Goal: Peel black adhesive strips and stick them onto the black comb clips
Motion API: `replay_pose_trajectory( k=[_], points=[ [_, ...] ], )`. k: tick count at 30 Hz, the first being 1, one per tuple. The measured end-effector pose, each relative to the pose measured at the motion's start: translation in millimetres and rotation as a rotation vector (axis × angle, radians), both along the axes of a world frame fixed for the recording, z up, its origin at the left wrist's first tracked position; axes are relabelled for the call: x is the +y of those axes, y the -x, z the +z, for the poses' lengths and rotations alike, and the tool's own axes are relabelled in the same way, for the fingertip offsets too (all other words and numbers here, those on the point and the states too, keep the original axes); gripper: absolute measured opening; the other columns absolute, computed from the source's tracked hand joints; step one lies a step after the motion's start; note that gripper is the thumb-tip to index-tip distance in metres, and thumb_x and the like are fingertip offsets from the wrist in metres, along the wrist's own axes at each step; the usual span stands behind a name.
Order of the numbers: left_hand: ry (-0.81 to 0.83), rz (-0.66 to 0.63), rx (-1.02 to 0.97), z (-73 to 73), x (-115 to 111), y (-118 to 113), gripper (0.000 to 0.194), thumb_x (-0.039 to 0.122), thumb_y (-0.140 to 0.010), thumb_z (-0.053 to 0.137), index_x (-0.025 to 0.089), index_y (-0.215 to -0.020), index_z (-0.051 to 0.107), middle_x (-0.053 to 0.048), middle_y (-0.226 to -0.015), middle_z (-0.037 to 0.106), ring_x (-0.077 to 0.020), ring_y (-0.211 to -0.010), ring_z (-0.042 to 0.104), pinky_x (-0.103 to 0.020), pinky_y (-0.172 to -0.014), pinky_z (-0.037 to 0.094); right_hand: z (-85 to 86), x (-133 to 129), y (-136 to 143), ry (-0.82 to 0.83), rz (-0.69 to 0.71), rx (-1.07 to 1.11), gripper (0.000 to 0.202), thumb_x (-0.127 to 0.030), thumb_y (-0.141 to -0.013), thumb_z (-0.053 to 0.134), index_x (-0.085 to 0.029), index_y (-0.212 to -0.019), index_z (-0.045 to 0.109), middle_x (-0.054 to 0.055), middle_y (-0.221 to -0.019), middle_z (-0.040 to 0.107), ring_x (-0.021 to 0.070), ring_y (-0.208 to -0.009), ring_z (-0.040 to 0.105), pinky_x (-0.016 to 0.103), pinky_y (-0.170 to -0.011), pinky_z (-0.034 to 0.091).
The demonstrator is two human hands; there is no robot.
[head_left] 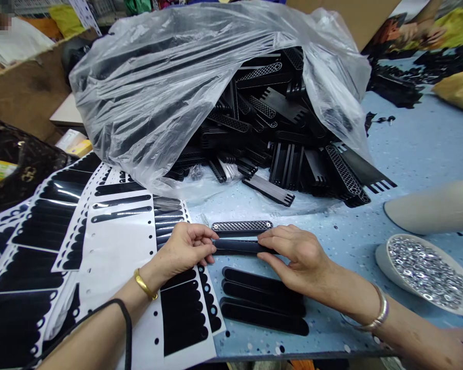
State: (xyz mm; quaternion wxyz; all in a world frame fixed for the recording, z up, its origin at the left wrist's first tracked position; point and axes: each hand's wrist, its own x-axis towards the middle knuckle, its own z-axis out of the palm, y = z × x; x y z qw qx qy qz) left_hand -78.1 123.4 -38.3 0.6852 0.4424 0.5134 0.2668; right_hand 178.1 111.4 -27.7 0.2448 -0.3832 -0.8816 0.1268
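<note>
A long narrow black bar with rounded ends (237, 246) lies low over the table between my hands. My left hand (195, 244) is closed in a pinch at its left end; the fingertips hide what exactly is between them. At the right end, my right hand (298, 254) grips the same bar between thumb and fingers. Just behind it sits a similar bar with a silvery lattice face (242, 226). Closer to me, several smooth black bars (264, 300) lie stacked side by side. Under my left wrist are white sheets of black rounded stickers (183, 313), one partly peeled.
A big clear plastic bag (150, 97) spills black slotted parts (285, 159) at the back. On the right stand a bowl of shiny metal eyelets (427, 272) and a pale cylinder (431, 208). A brown handbag (26, 169) is at left. Another person's hands (420, 33) show at back right.
</note>
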Motion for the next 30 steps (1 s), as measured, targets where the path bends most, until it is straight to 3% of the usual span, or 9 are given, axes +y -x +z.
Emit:
replay_pose_trajectory(
  k=[12,20,30],
  points=[
    [-0.052,0.003,0.027,2.1,1.0,-3.0,0.026,0.036,-0.072,0.073,0.011,-0.076,0.069,0.000,-0.054,0.062,-0.0138,-0.048,0.067,-0.018,-0.041,0.049,-2.9,0.6,-1.0,-0.012,-0.001,-0.023,0.011,-0.013,-0.088,0.057,-0.018,-0.084,0.066,0.007,-0.081,0.072,0.0221,-0.075,0.067,0.035,-0.071,0.050],
    [-0.013,-0.025,0.023,3.6,-0.7,-1.2,0.023,0.018,-0.064,0.075,0.011,-0.084,0.067,0.002,-0.059,0.064,-0.0133,-0.052,0.068,-0.017,-0.045,0.050,-1.8,1.9,-0.6,-0.051,0.018,-0.033,0.012,-0.012,-0.088,0.056,-0.017,-0.083,0.066,0.008,-0.080,0.073,0.0221,-0.072,0.068,0.035,-0.069,0.052],
    [-0.021,-0.028,0.038,1.9,-0.5,-1.8,0.019,0.017,-0.066,0.071,0.010,-0.084,0.067,0.002,-0.061,0.064,-0.0133,-0.052,0.068,-0.017,-0.044,0.050,-3.6,1.7,-2.8,-0.044,0.019,-0.005,0.010,-0.013,-0.087,0.058,-0.017,-0.087,0.068,0.008,-0.082,0.074,0.0208,-0.071,0.068,0.034,-0.067,0.053]
  ],
)
